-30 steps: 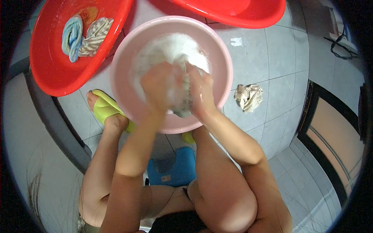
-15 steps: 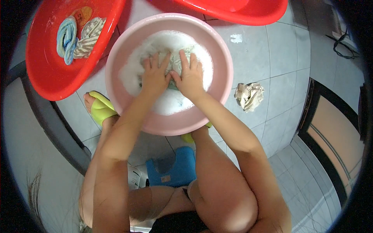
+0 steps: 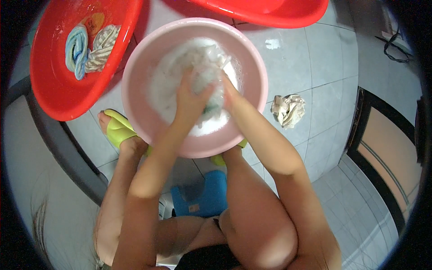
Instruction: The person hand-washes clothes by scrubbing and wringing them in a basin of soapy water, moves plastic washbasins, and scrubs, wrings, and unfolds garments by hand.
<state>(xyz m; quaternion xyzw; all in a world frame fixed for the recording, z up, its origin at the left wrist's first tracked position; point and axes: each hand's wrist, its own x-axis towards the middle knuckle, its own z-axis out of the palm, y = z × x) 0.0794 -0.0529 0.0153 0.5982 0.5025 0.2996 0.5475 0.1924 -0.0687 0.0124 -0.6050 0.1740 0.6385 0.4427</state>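
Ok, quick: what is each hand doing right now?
Left hand: closed on the soapy cloth in the pink basin.
Right hand: pressed to the same cloth; fingers hidden, grip cannot be told.

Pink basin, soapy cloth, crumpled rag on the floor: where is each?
pink basin (image 3: 252,112), head view, right wall.
soapy cloth (image 3: 208,60), head view, bunched top.
crumpled rag (image 3: 288,110), head view, its middle.
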